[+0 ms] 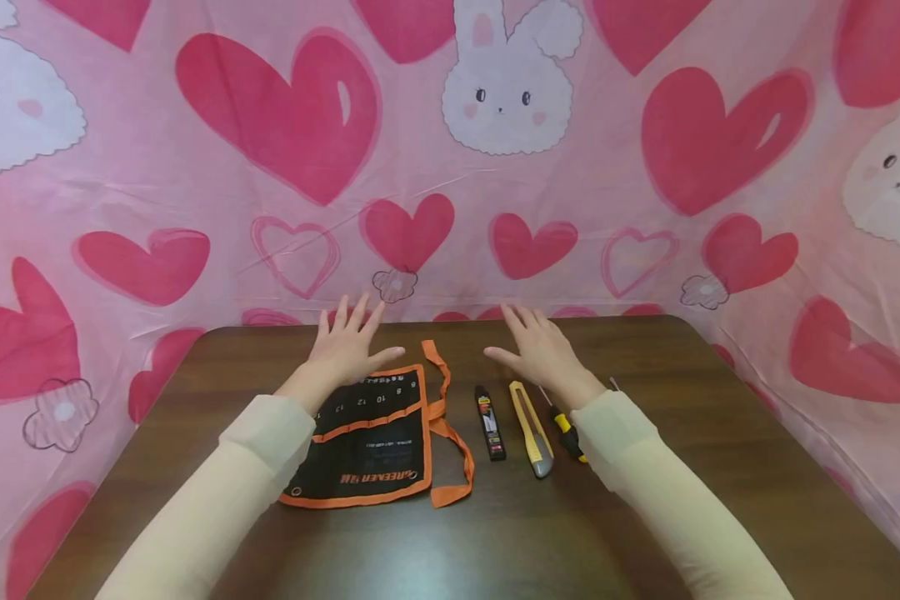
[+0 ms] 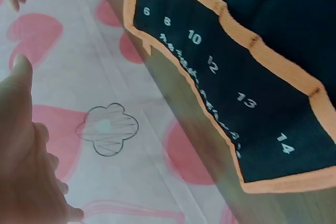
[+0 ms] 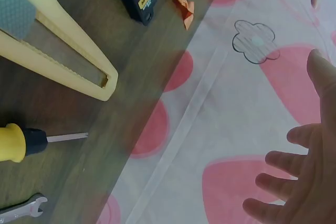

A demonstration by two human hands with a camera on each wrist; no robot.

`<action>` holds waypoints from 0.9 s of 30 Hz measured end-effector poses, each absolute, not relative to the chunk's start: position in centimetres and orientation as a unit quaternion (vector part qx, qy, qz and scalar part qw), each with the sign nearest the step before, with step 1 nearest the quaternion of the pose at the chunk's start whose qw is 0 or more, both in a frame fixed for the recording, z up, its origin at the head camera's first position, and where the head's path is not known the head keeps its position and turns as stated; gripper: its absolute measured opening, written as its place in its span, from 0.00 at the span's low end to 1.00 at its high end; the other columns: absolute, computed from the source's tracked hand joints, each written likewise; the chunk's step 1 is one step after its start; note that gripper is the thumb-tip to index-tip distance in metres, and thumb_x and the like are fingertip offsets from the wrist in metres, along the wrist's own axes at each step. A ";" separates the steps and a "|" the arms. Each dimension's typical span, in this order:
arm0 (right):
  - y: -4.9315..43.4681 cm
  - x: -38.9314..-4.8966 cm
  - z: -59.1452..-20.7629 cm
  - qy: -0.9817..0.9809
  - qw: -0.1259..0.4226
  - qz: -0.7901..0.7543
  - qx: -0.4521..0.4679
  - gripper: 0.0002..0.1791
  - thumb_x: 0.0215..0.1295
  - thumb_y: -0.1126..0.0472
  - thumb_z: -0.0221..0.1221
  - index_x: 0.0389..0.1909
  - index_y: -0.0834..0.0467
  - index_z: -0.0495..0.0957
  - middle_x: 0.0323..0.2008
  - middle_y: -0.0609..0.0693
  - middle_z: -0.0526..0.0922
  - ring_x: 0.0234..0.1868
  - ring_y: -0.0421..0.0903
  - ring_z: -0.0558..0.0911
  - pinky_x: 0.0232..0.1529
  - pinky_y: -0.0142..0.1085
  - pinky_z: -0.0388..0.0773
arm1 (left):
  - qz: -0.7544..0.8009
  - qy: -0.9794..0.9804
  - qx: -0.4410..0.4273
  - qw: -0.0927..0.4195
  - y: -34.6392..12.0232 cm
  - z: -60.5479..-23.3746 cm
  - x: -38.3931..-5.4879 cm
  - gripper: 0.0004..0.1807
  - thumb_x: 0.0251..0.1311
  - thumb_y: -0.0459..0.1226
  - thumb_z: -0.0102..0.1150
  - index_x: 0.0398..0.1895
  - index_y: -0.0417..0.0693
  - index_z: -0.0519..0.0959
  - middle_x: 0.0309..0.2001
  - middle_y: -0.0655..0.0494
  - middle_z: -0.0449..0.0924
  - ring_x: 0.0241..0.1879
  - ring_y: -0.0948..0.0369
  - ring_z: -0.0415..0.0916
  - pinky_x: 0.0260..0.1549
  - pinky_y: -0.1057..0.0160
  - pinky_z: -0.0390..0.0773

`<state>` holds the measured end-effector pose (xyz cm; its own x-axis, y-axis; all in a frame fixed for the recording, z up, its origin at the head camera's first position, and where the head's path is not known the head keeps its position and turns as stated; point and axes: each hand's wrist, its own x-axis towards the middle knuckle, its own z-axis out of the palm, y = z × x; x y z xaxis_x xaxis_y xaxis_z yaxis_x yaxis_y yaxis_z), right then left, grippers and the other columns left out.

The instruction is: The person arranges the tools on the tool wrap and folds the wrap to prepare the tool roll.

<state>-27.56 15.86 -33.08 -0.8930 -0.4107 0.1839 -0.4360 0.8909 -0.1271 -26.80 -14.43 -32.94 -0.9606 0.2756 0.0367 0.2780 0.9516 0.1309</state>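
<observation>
My left hand [image 1: 347,348] is held up with fingers spread, above the far part of a black tool pouch [image 1: 378,454] with orange trim. In the left wrist view the pouch [image 2: 231,85] shows pockets numbered 6 to 14. My right hand [image 1: 546,357], fingers extended, hovers beyond a yellow utility knife [image 1: 532,433] and a yellow-and-black screwdriver [image 1: 567,432]. Left of the knife lies a slim black case [image 1: 491,427] with a printed label. The right wrist view shows the end of an open-ended wrench [image 3: 26,211] beside the screwdriver. Both hands hold nothing.
The items lie on a dark brown wooden table [image 1: 360,558] with rounded far corners. Orange tie straps [image 1: 461,467] trail from the pouch's right side. A pink cloth [image 1: 412,158] with hearts and rabbits hangs behind the table and along its sides.
</observation>
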 end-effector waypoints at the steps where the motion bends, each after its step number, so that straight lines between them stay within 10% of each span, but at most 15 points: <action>1: 15.8 -27.5 -33.1 -0.969 0.075 0.087 0.221 0.46 0.62 0.35 0.49 0.71 0.59 0.47 0.68 0.61 0.53 0.66 0.60 0.54 0.64 0.53 0.51 | -0.066 -0.988 -0.142 0.010 -14.6 -33.0 -26.8 0.48 0.59 0.66 0.38 0.73 0.51 0.37 0.72 0.45 0.28 0.68 0.45 0.19 0.59 0.39 0.23; 27: 15.7 -25.8 -35.4 -0.956 0.022 0.192 0.221 0.46 0.61 0.38 0.54 0.71 0.57 0.47 0.67 0.61 0.55 0.66 0.59 0.55 0.60 0.56 0.58 | -0.099 -0.973 -0.201 0.052 -19.8 -35.9 -25.4 0.47 0.59 0.59 0.49 0.72 0.44 0.44 0.71 0.40 0.35 0.68 0.41 0.27 0.60 0.37 0.33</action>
